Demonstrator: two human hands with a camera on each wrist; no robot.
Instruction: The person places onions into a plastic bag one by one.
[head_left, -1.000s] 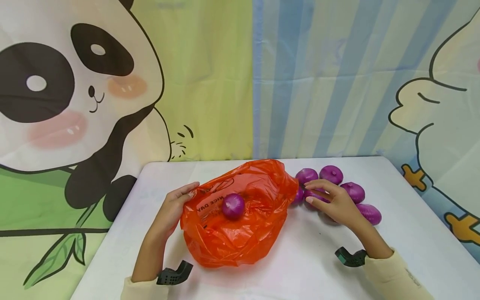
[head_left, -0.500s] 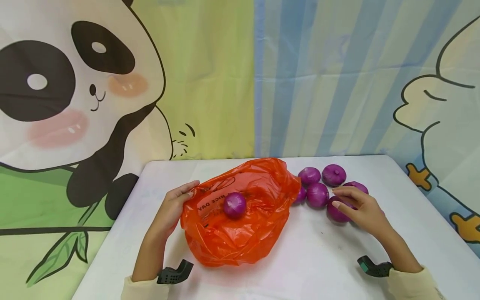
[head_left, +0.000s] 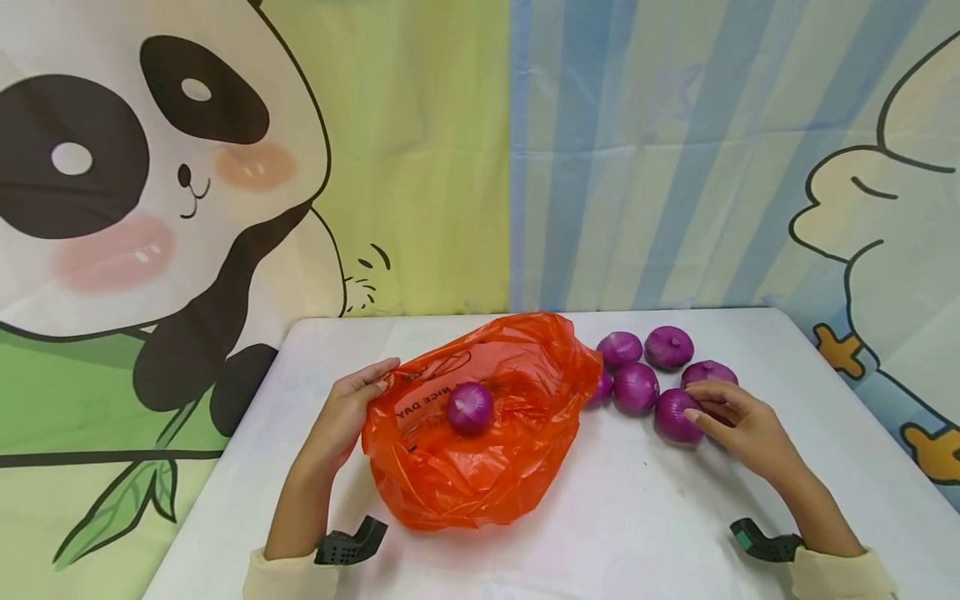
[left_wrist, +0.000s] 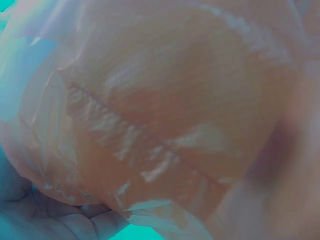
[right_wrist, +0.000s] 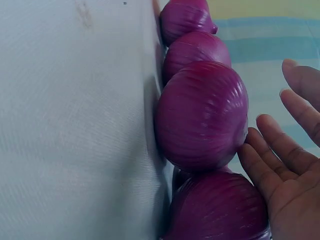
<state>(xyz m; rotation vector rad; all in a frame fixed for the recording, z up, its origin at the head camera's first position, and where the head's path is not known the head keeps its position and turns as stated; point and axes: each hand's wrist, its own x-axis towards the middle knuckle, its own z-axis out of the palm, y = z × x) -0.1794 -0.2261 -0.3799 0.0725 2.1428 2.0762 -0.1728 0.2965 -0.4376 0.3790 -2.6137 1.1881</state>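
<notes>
- We see a white, smooth-topped desk [head_left: 630, 517] with rounded far corners, backed by a printed sheet [head_left: 420, 167] showing a cartoon panda [head_left: 183, 200], a yellow-green panel and pale blue stripes.
- On the desk sits a thin, crinkled orange-red plastic bag [head_left: 465, 487], its mouth spread wide, glossy creases catching the light; we read black lettering in reverse.
- Inside it we spot a round, shiny purple onion [head_left: 470, 407].
- The left hand [head_left: 341, 417] pinches the bag's left rim.
- Right of the bag, squat, glossy purple onions [head_left: 636, 387] lie clustered, their skins finely ribbed.
- The right hand [head_left: 742, 429], fingers apart, is at the near purple onion [head_left: 675, 417]; we cannot tell how firmly the fingertips meet it.
- Cream sleeves [head_left: 840, 575] and black wrist devices [head_left: 351, 543] frame both forearms.
</notes>
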